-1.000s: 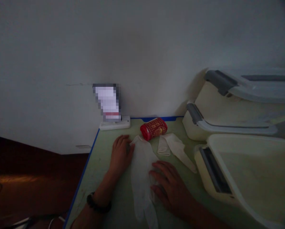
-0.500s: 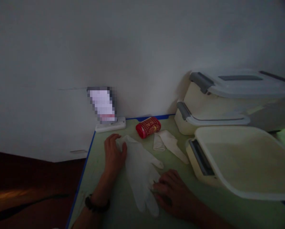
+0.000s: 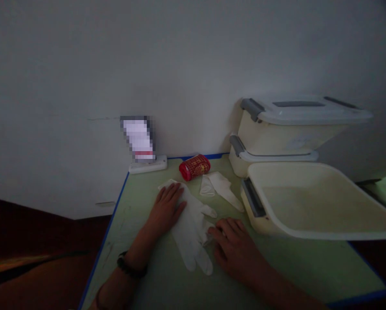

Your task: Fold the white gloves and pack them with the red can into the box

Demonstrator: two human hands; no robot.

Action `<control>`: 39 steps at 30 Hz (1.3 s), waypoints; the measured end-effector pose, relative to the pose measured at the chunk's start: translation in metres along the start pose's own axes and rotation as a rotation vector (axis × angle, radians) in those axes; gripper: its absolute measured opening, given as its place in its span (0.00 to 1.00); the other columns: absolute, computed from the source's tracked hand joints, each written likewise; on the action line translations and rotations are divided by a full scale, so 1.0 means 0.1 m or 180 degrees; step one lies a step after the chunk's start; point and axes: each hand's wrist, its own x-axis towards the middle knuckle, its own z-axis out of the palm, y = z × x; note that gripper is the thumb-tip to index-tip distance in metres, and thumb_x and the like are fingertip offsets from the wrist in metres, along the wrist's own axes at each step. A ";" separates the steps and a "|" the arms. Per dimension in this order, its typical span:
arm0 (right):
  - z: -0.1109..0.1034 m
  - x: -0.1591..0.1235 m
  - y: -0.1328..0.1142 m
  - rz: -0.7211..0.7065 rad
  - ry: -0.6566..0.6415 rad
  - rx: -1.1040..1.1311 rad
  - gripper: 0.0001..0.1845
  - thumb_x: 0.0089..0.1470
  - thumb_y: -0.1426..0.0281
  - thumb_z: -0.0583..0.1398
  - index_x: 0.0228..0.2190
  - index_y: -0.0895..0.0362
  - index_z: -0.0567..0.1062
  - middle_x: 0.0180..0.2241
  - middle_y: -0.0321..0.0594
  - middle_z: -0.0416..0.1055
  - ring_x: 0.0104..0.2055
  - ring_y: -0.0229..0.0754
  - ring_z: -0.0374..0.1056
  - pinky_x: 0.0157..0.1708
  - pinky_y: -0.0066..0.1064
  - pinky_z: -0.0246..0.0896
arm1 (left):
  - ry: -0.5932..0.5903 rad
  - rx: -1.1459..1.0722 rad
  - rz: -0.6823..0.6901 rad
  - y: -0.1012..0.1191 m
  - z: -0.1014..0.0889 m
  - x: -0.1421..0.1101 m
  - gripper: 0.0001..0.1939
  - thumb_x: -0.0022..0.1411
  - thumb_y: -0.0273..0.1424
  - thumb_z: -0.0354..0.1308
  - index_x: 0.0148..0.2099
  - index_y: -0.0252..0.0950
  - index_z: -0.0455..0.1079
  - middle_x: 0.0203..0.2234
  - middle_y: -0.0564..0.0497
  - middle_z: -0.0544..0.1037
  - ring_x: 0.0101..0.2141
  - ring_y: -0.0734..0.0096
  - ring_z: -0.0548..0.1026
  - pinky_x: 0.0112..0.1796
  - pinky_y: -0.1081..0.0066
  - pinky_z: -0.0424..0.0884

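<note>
A white glove lies spread on the green tabletop, cuff away from me and fingers towards me. My left hand rests flat on its cuff end, fingers stretched out. At the glove's right side my right hand is closed, thumb and forefinger pinching one of the glove's fingers. Part of that finger is hidden by my hand. Just beyond lies a second white glove, folded over at one end. Next to it is a red rolled bundle with gold patterning.
An open cream bin stands at the right. Behind it two lidded bins are stacked against the wall. A phone with a blurred screen leans on a white power strip at the back left. Blue tape edges the table.
My left hand has moved right, from the cuff's left edge to lying flat on top of it. My right hand keeps its pinch. The view has shifted slightly.
</note>
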 end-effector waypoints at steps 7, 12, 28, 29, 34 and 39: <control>0.14 0.01 0.00 -0.0117 0.0567 -0.0121 0.02 0.50 0.69 0.60 0.28 0.55 0.71 0.28 0.36 0.67 0.32 0.41 0.59 0.33 0.33 0.48 | -0.0041 0.0318 -0.0072 0.03 -0.01 0.02 0.27 0.62 0.40 0.41 0.61 0.34 0.52 0.59 0.45 0.54 0.59 0.59 0.51 0.56 0.54 0.49; 0.12 -0.01 0.07 -0.0450 0.0922 -0.0168 0.04 0.52 0.71 0.58 0.26 0.55 0.71 0.25 0.35 0.66 0.31 0.40 0.58 0.32 0.33 0.46 | 0.0050 0.0456 -0.0197 0.06 -0.04 0.01 0.27 0.62 0.41 0.41 0.60 0.35 0.52 0.59 0.46 0.56 0.58 0.58 0.53 0.56 0.53 0.49; -0.10 0.03 0.00 -0.0731 0.0176 -0.1042 0.02 0.50 0.76 0.58 0.28 0.59 0.71 0.29 0.40 0.68 0.32 0.42 0.62 0.31 0.34 0.53 | -0.0015 0.0421 -0.0225 0.05 -0.03 0.01 0.27 0.62 0.41 0.40 0.60 0.34 0.53 0.59 0.44 0.56 0.58 0.58 0.53 0.56 0.52 0.48; -0.11 0.01 -0.01 -0.0676 0.0129 -0.1067 0.03 0.50 0.77 0.57 0.28 0.59 0.71 0.29 0.40 0.68 0.32 0.43 0.62 0.31 0.35 0.53 | -0.0005 0.0408 -0.0209 0.05 -0.03 0.01 0.27 0.62 0.41 0.40 0.60 0.34 0.53 0.59 0.44 0.56 0.58 0.57 0.53 0.56 0.52 0.48; -0.16 -0.09 -0.08 -0.0155 0.0047 -0.1218 0.06 0.48 0.81 0.57 0.28 0.61 0.72 0.30 0.44 0.69 0.32 0.45 0.63 0.33 0.38 0.54 | 0.0113 0.0311 -0.0109 0.03 -0.01 0.00 0.27 0.62 0.41 0.41 0.60 0.35 0.52 0.58 0.44 0.56 0.58 0.57 0.53 0.56 0.51 0.47; -0.14 -0.08 -0.09 -0.0194 0.0031 -0.1009 0.05 0.51 0.78 0.56 0.29 0.57 0.71 0.30 0.40 0.68 0.32 0.44 0.63 0.32 0.37 0.54 | 0.0097 0.0312 -0.0170 0.02 0.00 0.00 0.27 0.62 0.41 0.41 0.60 0.35 0.52 0.59 0.45 0.56 0.58 0.58 0.52 0.56 0.52 0.45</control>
